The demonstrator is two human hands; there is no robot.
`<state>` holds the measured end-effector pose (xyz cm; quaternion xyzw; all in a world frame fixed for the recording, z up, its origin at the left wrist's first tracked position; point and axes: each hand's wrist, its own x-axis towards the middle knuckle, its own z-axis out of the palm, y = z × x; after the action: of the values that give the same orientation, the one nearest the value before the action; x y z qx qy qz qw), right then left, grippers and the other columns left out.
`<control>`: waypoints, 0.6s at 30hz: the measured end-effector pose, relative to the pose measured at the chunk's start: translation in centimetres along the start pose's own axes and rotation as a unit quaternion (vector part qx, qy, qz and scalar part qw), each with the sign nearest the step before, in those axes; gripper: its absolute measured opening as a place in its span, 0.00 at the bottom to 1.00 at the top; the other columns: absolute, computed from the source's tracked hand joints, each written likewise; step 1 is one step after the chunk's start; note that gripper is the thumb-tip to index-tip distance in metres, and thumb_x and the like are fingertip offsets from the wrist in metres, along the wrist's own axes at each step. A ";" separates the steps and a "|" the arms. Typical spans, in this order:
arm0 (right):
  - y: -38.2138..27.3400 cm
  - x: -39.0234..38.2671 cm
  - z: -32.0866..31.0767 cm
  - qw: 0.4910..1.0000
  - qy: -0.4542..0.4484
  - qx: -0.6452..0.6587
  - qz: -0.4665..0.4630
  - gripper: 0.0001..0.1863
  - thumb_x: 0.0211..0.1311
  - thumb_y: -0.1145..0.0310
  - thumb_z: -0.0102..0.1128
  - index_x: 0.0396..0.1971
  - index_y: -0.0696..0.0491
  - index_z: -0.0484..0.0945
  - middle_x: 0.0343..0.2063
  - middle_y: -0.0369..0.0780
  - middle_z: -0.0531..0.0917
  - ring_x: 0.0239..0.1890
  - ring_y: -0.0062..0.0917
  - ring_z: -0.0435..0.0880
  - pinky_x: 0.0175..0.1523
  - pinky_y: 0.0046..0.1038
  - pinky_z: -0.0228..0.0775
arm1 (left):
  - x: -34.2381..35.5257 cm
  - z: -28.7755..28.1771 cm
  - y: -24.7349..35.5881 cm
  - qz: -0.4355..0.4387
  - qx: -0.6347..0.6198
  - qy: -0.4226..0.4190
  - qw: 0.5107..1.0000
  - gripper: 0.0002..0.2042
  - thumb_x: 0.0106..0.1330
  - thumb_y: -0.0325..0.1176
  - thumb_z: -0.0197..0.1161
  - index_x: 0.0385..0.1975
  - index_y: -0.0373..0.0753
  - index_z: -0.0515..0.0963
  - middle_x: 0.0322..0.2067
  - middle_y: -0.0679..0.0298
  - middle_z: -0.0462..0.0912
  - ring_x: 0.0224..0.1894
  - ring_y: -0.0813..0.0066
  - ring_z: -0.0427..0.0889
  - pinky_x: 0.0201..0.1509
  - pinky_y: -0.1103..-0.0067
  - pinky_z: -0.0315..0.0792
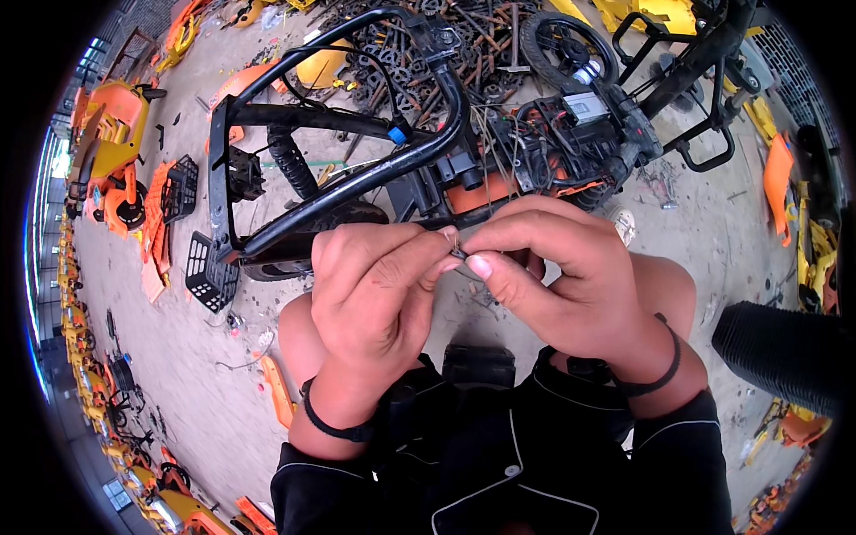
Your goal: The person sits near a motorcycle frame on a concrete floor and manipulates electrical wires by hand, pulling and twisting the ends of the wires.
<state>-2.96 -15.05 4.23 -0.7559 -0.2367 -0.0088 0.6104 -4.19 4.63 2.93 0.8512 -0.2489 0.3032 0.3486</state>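
In front of my lap, my left hand (374, 290) and my right hand (571, 276) meet fingertip to fingertip. Both are closed in a pinch on a thin dark wire (458, 252), whose ends are mostly covered by my fingers. Just beyond them lies a stripped scooter with a black tube frame (357, 183). Its exposed wiring (539, 143) spreads over the middle, close past my right hand. A blue connector (397, 135) hangs by the frame tube.
A heap of dark metal parts (481, 53) lies behind the frame, near a loose wheel (566, 53). Black baskets (211, 272) and orange panels (156, 223) lie to the left. A black ribbed object (776, 357) stands at the right. Scraps dot the concrete floor (196, 374).
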 end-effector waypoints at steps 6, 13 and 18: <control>0.8 0.0 0.1 0.995 0.001 0.089 0.045 0.07 0.63 0.74 0.67 0.39 0.58 0.83 0.31 0.37 0.84 0.30 0.17 0.83 0.34 0.19 0.74 | -0.1 0.4 -0.1 -0.043 -0.068 -0.024 0.996 0.14 0.55 0.25 0.74 0.41 0.37 0.83 0.35 0.61 0.85 0.34 0.67 0.81 0.40 0.75 0.71; 1.1 -0.4 0.6 0.955 0.037 0.255 0.149 0.08 0.64 0.73 0.67 0.41 0.60 0.83 0.32 0.34 0.84 0.34 0.13 0.82 0.38 0.18 0.75 | 0.3 0.7 0.7 -0.112 -0.197 -0.098 0.969 0.24 0.54 0.21 0.74 0.52 0.33 0.78 0.37 0.59 0.84 0.38 0.70 0.84 0.43 0.78 0.78; 1.7 -0.4 0.5 0.970 0.022 0.208 0.122 0.07 0.63 0.75 0.66 0.40 0.59 0.84 0.31 0.33 0.84 0.32 0.11 0.79 0.36 0.17 0.71 | -0.2 0.9 0.3 -0.102 -0.160 -0.086 0.978 0.22 0.54 0.22 0.75 0.50 0.33 0.79 0.34 0.59 0.84 0.33 0.72 0.85 0.37 0.79 0.78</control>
<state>-2.78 -14.98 2.45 -0.6354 -0.1258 0.0986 0.7555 -4.24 3.77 2.41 0.8280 -0.2353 0.1484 0.4868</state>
